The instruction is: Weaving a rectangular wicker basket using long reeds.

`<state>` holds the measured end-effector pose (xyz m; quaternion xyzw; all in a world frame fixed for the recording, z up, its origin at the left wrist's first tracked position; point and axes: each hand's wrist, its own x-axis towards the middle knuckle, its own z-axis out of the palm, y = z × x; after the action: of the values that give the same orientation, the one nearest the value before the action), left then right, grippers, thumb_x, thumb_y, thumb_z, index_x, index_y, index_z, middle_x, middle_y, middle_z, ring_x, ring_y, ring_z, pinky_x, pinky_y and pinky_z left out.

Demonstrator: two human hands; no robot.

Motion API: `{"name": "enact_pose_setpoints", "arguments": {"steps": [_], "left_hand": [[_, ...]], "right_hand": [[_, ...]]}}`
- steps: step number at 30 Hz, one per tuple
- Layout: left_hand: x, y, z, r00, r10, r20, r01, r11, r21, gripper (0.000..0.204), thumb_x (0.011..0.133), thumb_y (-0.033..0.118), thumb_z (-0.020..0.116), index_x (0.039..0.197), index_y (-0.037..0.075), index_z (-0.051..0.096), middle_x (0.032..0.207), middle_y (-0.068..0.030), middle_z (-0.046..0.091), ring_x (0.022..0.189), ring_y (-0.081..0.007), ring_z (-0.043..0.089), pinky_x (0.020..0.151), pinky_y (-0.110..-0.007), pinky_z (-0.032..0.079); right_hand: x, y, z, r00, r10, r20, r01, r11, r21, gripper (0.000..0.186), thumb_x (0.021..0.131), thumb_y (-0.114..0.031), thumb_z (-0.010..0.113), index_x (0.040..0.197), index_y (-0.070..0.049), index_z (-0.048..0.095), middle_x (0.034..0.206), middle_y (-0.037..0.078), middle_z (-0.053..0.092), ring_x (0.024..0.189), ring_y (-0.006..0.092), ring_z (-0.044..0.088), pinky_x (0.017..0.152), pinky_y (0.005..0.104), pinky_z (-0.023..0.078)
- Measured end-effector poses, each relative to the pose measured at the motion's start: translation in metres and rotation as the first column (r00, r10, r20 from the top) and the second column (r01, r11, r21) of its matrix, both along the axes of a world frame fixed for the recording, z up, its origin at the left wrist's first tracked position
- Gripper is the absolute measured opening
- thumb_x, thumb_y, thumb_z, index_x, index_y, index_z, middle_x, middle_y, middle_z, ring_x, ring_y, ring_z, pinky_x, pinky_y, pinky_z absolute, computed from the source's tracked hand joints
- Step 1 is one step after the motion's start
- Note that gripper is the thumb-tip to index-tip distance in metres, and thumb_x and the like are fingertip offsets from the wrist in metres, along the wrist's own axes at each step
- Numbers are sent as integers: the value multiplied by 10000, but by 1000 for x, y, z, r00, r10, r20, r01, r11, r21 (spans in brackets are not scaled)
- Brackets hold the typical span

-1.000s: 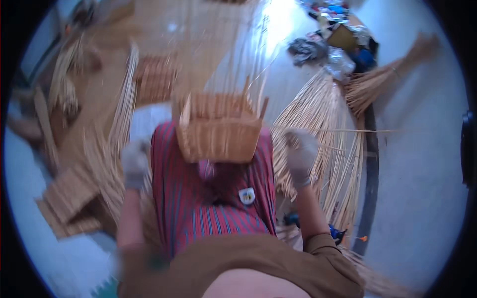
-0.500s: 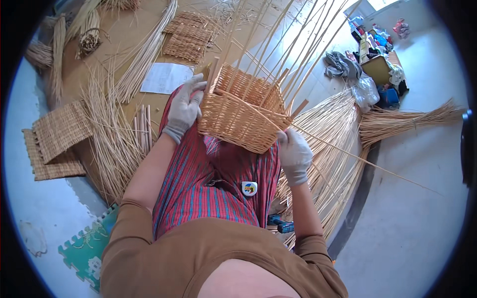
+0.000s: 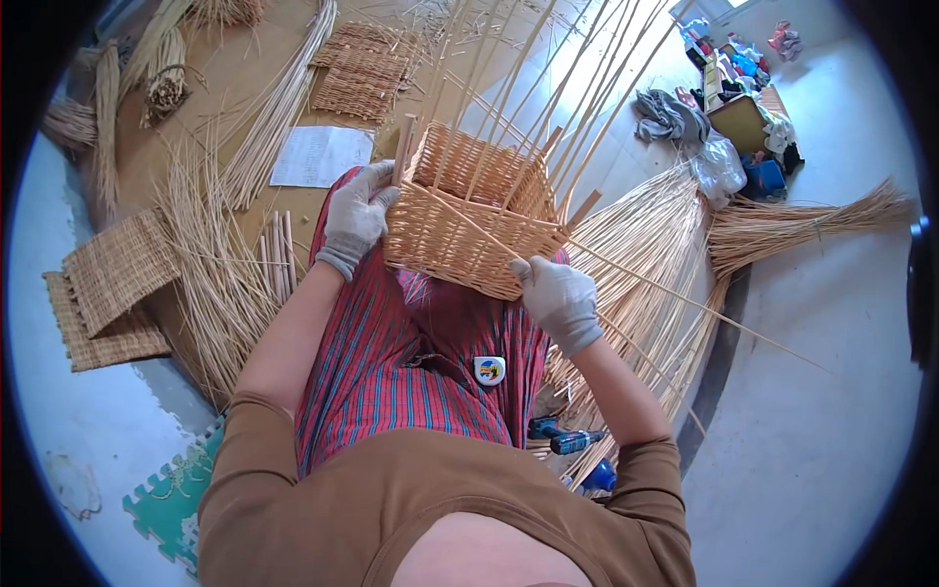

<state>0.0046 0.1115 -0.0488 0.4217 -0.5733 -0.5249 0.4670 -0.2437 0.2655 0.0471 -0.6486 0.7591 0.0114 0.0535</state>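
Head view, centre of frame: left hand (image 3: pixel 357 217), gloved, was clamped on a corner upright of the half-woven wicker basket (image 3: pixel 469 220), fingers closed around the basket's upper left corner. Right hand (image 3: pixel 559 298), also gloved, was closed on the basket's lower right corner, and looked to be pinching a thin loose willow rod (image 3: pixel 685 301) that ran off toward the right edge of the frame; exact finger hold on that rod hard to tell. Basket rested on the lap over the red striped skirt (image 3: pixel 411 372), tilted, long axis running from upper left to lower right, open mouth facing up and away, uprights fanning toward the top of frame. Both hands touched it at opposite corners, so the basket lay between them; right hand was nearer the free rod.

Around it: bundle of loose willow rods (image 3: pixel 210 264) left of centre, flat woven mats (image 3: pixel 117 284) at far left, sheet of paper (image 3: pixel 321 155) above the left hand, blue cordless drill (image 3: pixel 567 440) by the right elbow.

Compared with half a second earlier: same two-corner hold, basket sat about the same spot, tilt near unchanged. A second earlier the hands were off the basket, lower at either side.
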Motion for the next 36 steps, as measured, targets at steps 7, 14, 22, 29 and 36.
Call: {"name": "enact_pose_setpoints", "arguments": {"steps": [7,14,22,29,36], "left_hand": [[2,5,8,992,48,119,-39,997,-71,387,891,14,676,1269,50,602,1075,-92,724,943,-152,686,804,-306,546],[-48,7,34,822,189,537,5,941,-339,338,967,363,584,1201,125,637,944,-162,712,849,-349,689,723,-436,538],[-36,-14,44,840,-523,144,450,820,354,133,967,180,627,1020,61,597,779,-18,605,706,-116,616,591,-273,508],[-47,-17,6,927,-311,207,315,949,16,109,894,100,698,933,21,634,817,-49,653,767,-107,566,752,-283,481],[-43,-12,12,929,-238,285,242,970,20,139,900,174,702,910,44,656,777,-83,674,709,-170,617,705,-326,495]], "right_hand": [[-1,-11,14,991,62,-122,-59,998,27,446,992,-472,467,799,-109,643,634,149,658,609,341,683,530,460,517],[-10,-20,13,980,138,-143,-137,990,21,440,994,-454,468,782,-114,649,632,138,662,610,330,687,542,461,531],[-31,-59,20,990,71,-122,-65,997,52,512,977,-532,439,826,-127,715,767,146,708,739,320,707,642,454,547],[38,-14,-36,855,346,387,35,705,-708,182,831,-43,695,998,-111,674,847,92,663,776,263,645,688,406,504],[35,-58,-25,198,335,921,645,663,-380,158,914,-69,676,997,-45,544,870,69,646,767,113,608,672,266,511]]}}
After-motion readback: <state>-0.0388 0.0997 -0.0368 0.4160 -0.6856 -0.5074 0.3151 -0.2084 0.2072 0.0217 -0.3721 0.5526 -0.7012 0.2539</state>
